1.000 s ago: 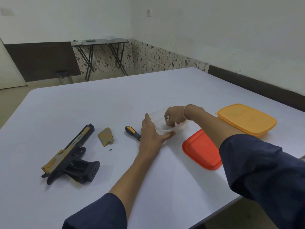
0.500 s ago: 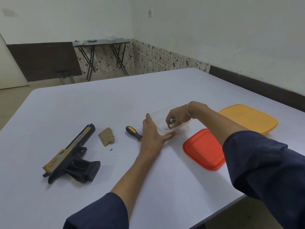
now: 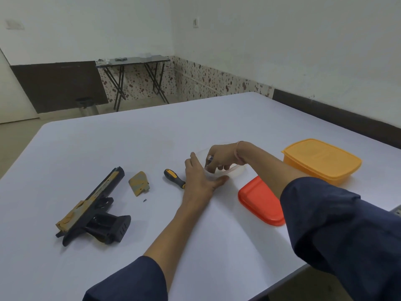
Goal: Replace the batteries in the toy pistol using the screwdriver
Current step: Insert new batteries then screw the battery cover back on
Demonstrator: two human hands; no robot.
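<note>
Head view: R hand (image 3: 221, 156) pinches battery (image 3: 210, 157) in clear tub (image 3: 237, 169); L hand (image 3: 199, 179) fingers straight, bracing it.

The toy pistol (image 3: 93, 205), black with a tan slide, lies on its side at the near left of the table (image 3: 130, 137), muzzle pointing far. Its tan cover (image 3: 139, 184) and a tiny screw (image 3: 144, 200) lie just right of it. Further right lies the screwdriver (image 3: 173, 178), its handle black and yellow and its shaft hidden. The right grip (image 3: 221, 156) pinches a small pale battery (image 3: 210, 157).
</note>
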